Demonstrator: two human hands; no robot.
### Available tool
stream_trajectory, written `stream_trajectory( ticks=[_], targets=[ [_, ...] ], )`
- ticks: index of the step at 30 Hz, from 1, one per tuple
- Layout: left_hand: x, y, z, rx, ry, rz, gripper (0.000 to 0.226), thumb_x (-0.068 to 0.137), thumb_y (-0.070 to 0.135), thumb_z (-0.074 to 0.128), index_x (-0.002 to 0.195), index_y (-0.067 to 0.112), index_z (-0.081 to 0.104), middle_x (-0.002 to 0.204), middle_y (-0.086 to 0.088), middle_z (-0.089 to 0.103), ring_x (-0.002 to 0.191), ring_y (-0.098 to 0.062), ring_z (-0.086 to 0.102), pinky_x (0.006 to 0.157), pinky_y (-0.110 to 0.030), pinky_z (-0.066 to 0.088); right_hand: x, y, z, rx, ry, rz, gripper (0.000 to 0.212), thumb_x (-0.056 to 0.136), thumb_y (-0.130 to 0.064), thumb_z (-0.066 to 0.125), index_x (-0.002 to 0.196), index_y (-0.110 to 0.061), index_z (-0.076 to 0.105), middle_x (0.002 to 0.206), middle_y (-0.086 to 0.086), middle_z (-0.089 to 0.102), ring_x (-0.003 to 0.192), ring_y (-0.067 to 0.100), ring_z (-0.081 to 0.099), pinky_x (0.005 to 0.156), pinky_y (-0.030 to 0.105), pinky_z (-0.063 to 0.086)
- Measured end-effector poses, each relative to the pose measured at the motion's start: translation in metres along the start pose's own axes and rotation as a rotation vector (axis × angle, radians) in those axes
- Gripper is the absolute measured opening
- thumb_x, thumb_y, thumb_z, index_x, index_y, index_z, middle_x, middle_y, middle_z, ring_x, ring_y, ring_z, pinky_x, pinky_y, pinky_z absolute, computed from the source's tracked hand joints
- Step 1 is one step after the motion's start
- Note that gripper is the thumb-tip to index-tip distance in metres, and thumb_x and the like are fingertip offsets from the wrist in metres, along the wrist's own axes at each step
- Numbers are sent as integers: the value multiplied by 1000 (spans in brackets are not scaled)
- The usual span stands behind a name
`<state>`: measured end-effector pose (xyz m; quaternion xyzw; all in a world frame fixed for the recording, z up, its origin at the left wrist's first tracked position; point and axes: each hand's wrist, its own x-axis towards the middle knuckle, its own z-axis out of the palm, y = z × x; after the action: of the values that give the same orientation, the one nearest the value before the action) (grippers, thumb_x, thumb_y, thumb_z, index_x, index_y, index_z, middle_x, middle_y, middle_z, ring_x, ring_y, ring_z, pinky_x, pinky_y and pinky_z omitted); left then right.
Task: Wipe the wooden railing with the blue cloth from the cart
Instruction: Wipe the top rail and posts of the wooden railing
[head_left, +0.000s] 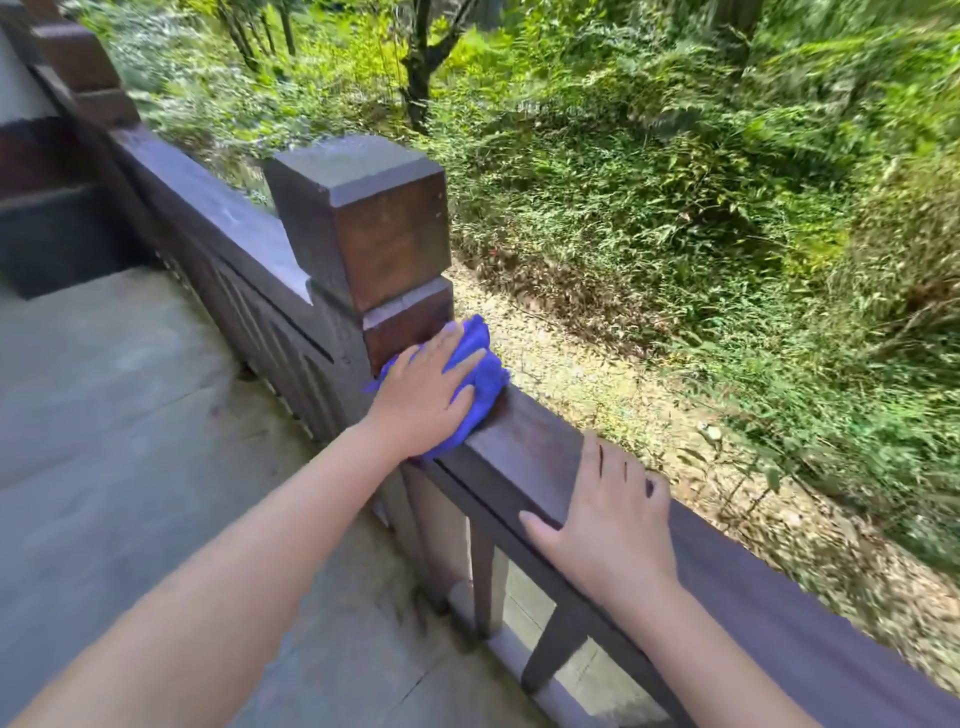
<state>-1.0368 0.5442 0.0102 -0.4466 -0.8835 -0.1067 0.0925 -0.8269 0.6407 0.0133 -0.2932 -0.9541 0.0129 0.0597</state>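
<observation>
A dark wooden railing (524, 441) runs from the lower right up to a square post (374, 228) and on to the upper left. The blue cloth (485, 379) lies bunched on the top rail, right against the post's base. My left hand (423, 395) presses flat on the cloth with fingers spread, covering most of it. My right hand (615, 525) rests palm down on the top rail further right, fingers draped over its far edge, holding nothing. No cart is in view.
A grey stone floor (130, 415) lies on the near side of the railing. Vertical balusters (483, 571) stand under the rail. Beyond it the ground drops to dry leaves (675, 415) and dense green plants (675, 182). A second post (78, 62) stands at upper left.
</observation>
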Motion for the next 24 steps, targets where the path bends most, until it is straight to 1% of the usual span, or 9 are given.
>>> stream_trajectory(
  ticks=[4, 8, 11, 13, 16, 17, 19, 21, 24],
  targets=[
    [-1, 22, 5, -81, 59, -219, 50, 84, 35, 40, 133, 25, 43, 153, -11, 26, 138, -26, 27, 110, -41, 21, -1, 0, 1, -8, 6, 5, 99, 67, -71, 37, 140, -7, 17, 137, 8, 41, 121, 28, 39, 98, 47, 32],
    [-8, 59, 6, -68, 65, -358, 55, 81, 39, 42, 132, 19, 43, 148, -17, 30, 135, -29, 28, 104, -44, 23, -1, 3, 1, 23, -18, -3, 100, 66, -71, 41, 140, -7, 17, 138, 8, 39, 124, 27, 37, 100, 46, 31],
    [-28, 102, 13, -122, 40, -317, 65, 76, 44, 34, 136, 20, 40, 150, -18, 28, 136, -32, 25, 107, -52, 20, -2, 5, 0, 72, 8, -23, 96, 65, -69, 46, 136, -8, 27, 133, 7, 44, 121, 27, 40, 98, 44, 31],
    [-40, 110, 14, -133, 29, -233, 66, 76, 45, 33, 137, 21, 40, 151, -17, 28, 138, -31, 25, 110, -51, 16, -2, 7, -2, 102, 4, -41, 95, 63, -70, 48, 134, -9, 30, 135, 6, 43, 123, 26, 40, 100, 43, 30],
    [-30, 73, 8, -75, -23, -135, 61, 82, 45, 32, 140, 27, 33, 155, -10, 22, 142, -24, 18, 114, -49, 10, -3, 11, -2, 120, -55, -83, 107, 63, -69, 51, 142, -8, 13, 150, 6, 25, 134, 25, 27, 108, 45, 23],
    [-21, 58, 4, -59, -36, -149, 58, 85, 43, 34, 141, 27, 31, 156, -9, 20, 143, -22, 16, 115, -48, 10, -3, 12, -3, 120, -67, -96, 108, 64, -67, 52, 143, -7, 9, 152, 7, 20, 136, 25, 24, 110, 46, 21],
    [-9, 37, -2, -48, -44, -255, 55, 89, 40, 36, 142, 25, 30, 156, -11, 18, 144, -22, 11, 115, -46, 13, -2, 14, -5, 128, -88, -118, 109, 66, -66, 52, 144, -7, 5, 154, 8, 16, 138, 26, 20, 112, 46, 18],
    [-7, 41, 2, -47, -14, -349, 57, 88, 39, 37, 142, 22, 30, 155, -13, 19, 144, -25, 12, 113, -47, 15, 0, 15, -9, 188, -143, -119, 107, 68, -66, 51, 145, -9, 4, 156, 7, 12, 141, 25, 15, 114, 45, 13],
    [-11, 56, 9, -55, -84, -340, 62, 88, 47, 34, 145, 24, 21, 157, -13, 8, 145, -28, 4, 114, -51, 8, 12, 18, -19, 382, -179, -91, 97, 75, -60, 51, 146, -16, 2, 157, 7, 7, 143, 24, 10, 115, 43, 9]
  ],
)
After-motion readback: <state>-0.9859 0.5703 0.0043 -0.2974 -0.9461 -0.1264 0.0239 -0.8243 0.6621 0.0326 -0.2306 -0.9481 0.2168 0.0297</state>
